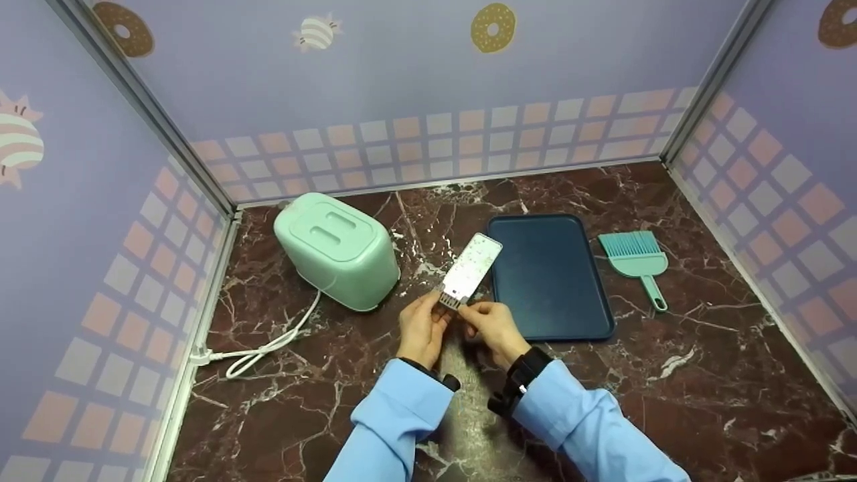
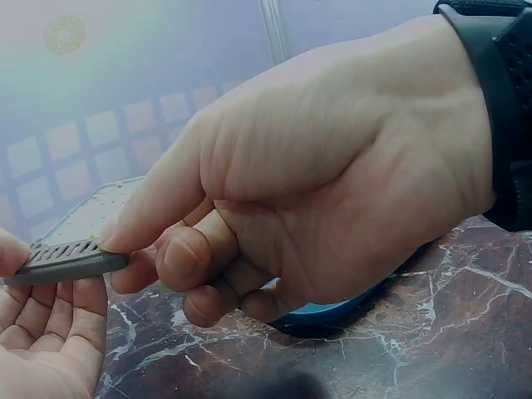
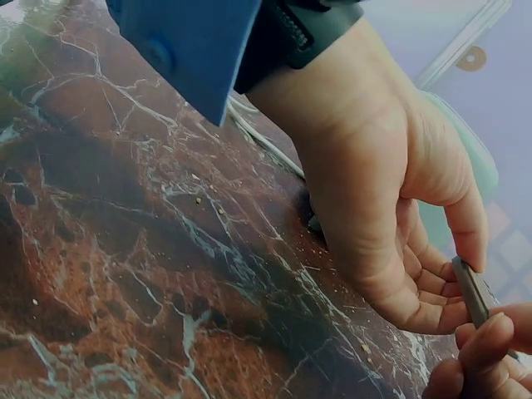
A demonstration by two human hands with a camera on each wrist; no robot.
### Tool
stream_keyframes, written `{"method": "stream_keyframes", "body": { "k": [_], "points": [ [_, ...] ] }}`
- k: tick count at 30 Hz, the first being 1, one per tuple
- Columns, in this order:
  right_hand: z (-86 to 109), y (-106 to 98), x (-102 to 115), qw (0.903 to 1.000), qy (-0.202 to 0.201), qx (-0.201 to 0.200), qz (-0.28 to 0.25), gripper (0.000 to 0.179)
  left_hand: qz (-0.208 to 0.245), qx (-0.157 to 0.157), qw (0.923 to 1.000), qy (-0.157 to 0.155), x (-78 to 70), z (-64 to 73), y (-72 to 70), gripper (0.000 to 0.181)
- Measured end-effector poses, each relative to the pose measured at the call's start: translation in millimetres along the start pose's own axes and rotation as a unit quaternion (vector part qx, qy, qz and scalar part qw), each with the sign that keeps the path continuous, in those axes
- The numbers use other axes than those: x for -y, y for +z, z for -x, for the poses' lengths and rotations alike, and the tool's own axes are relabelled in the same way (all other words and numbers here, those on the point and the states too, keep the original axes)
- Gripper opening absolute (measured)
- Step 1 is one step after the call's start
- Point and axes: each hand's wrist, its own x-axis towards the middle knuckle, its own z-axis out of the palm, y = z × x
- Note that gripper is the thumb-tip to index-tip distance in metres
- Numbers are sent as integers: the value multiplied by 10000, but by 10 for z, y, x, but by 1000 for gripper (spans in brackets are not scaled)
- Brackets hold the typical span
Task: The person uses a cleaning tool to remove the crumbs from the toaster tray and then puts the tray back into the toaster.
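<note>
A toaster crumb tray point(image 1: 473, 265), a pale plate dotted with crumbs and ending in a grey slotted handle point(image 2: 66, 262), is held between both hands at mid-table. My left hand point(image 1: 420, 329) pinches the left side of that handle, thumb on top and fingers underneath, as the left wrist view shows. At the handle's right corner, my right hand point(image 1: 494, 328) pinches with thumb and forefinger, its other fingers curled in. The plate points away from me, its far end overlapping the edge of the navy tray point(image 1: 549, 278) in the head view. Left of the hands stands a mint-green toaster point(image 1: 348, 254).
A mint-green brush point(image 1: 636, 262) lies right of the navy tray. The toaster's white cord point(image 1: 271, 345) loops over the marble-patterned tabletop point(image 1: 710, 375) to a plug by the left wall. Crumbs point(image 3: 212, 201) are scattered on the tabletop. Patterned walls enclose three sides.
</note>
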Motion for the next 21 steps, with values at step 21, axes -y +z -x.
{"method": "stream_keyframes", "body": {
  "k": [21],
  "points": [
    [39, 106, 5, 9990, 128, 285, 331, 27, -370, -22, 9992, 125, -55, -7, -33, 19]
  ]
}}
